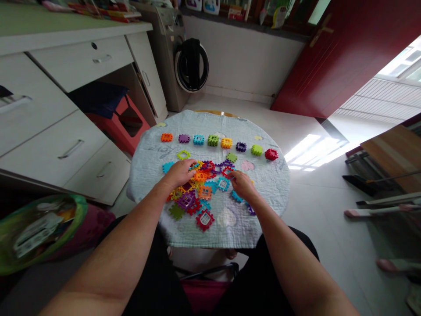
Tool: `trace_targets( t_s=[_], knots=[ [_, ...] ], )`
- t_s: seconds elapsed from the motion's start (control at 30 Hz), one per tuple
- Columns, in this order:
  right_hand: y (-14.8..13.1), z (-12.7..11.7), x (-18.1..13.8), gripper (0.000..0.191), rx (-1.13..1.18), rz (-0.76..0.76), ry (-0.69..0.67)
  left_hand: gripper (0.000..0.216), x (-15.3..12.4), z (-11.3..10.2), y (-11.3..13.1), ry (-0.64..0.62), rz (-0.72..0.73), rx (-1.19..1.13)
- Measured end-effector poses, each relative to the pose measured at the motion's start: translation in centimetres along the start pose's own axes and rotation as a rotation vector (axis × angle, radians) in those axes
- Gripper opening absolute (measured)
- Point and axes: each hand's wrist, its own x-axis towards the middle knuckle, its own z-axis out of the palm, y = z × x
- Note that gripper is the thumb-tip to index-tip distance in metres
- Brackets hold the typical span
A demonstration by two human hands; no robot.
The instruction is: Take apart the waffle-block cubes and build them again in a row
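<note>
A heap of flat, colourful interlocking plastic tiles (200, 188) lies in the middle of a small round table under a pale quilted cloth (266, 184). My left hand (179, 173) rests palm down on the heap's left side, fingers curled over orange and yellow tiles. My right hand (241, 183) lies on the heap's right side, its fingertips pinching at a red tile (226, 172). Beyond the heap stands a row of assembled cubes (213, 140), from an orange one (166, 137) at the left to a red one (271, 154) at the right.
White drawers (49, 131) and a red stool (121, 123) stand to the left, a washing machine (184, 61) behind the table. A dark red door (345, 52) is at the back right. A green bag (39, 228) sits by my left knee. Another person's feet (358, 213) show at the right.
</note>
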Motion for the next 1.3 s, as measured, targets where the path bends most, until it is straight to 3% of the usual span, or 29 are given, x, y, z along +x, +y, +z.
trace_targets(
  t_s=[0.13,0.27,0.47,0.6,0.73,0.97,1.17,1.3],
  knots=[
    [1.1,0.0,0.7,0.034,-0.093,0.103,0.12,0.036,0.0,0.0,-0.1,-0.004,-0.002,0.006],
    [1.2,0.4,1.6,0.035,-0.093,0.158,0.07,0.035,-0.1,0.0,0.0,-0.012,-0.009,0.022],
    [0.0,0.6,1.5,0.046,0.12,-0.002,0.008,0.037,0.0,0.1,-0.1,-0.008,-0.01,0.01],
    [-1.0,0.1,0.4,0.034,0.008,-0.035,0.0,0.036,0.1,0.2,-0.2,-0.007,-0.008,0.019],
    [-0.8,-0.9,-1.2,0.02,-0.182,0.031,-0.148,0.036,0.1,0.1,-0.2,-0.007,-0.006,0.037],
    [0.1,-1.8,-3.6,0.061,-0.379,0.218,-0.235,0.034,0.0,-0.1,0.0,-0.006,-0.005,0.04],
    [-1.1,-1.1,-3.1,0.052,-0.419,0.193,-0.252,0.036,-0.1,-0.1,-0.1,0.0,-0.004,0.007],
    [-1.4,-0.8,-2.4,0.049,-0.329,0.145,-0.139,0.036,-0.1,-0.1,-0.2,0.01,-0.004,0.006]
  ],
)
